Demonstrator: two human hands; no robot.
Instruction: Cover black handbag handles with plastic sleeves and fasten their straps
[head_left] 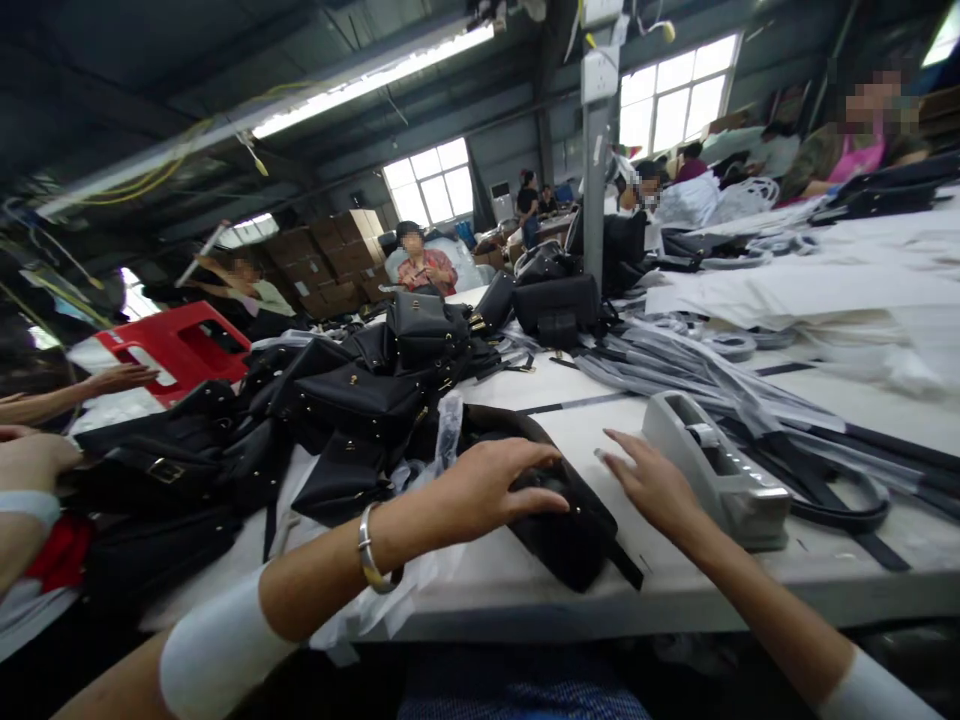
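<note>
In front of me a black bag (574, 540) lies on the white table, with a short strap end sticking out at its near right corner. Over it reaches my left hand (499, 485), thumb and fingers apart, with nothing visible between them; whether it touches the bag I cannot tell. My right hand (652, 485) hovers just right of the bag, fingers spread, holding nothing. Beside that hand stands a grey tape dispenser (716, 470). Crumpled clear plastic (450, 425) sticks up behind my left wrist.
Black bags (360, 400) are heaped to the left and behind. Plastic-wrapped straps (697, 380) spread across the right side. A grey post (592, 190) rises mid-table. A co-worker's arm (26, 490) is close at my left, near a red plastic crate (184, 350). Other people sit farther off.
</note>
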